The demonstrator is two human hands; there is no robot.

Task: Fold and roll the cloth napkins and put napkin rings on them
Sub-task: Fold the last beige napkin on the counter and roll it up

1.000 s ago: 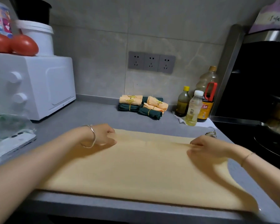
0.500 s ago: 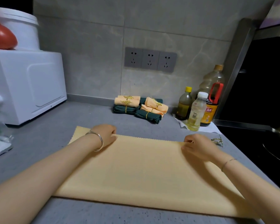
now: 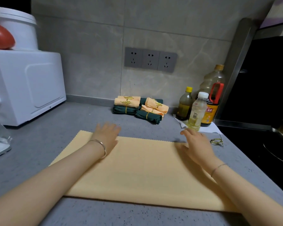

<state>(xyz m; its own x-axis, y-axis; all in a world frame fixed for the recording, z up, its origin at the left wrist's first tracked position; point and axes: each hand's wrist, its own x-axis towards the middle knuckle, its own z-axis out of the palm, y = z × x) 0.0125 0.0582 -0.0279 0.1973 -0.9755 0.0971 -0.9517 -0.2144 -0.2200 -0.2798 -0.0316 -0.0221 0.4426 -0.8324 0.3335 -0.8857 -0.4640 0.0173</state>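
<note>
My left fingers (image 3: 104, 126) are straight and a little spread, holding nothing. They reach past the far edge of the napkin (image 3: 137, 170) onto the counter (image 3: 64, 128), while the heel of my left hand (image 3: 107, 136) lies on the cloth. My right fingers (image 3: 187, 132) are also straight and apart, blurred, at the napkin's far right corner. I cannot tell whether my right hand (image 3: 196, 144) touches the cloth.

The pale orange napkin lies flat in the middle and lower part of the frame. Its long axis runs left to right, with its scalloped long edge away from me and its smooth long edge near the bottom.

A gold ring (image 3: 216, 141) lies on the counter just right of my right hand. Rolled napkins (image 3: 139, 108), orange and dark green with gold rings on them, are stacked against the wall at centre. Bottles (image 3: 197, 111) stand at the right and a white oven (image 3: 28, 85) at the left.
</note>
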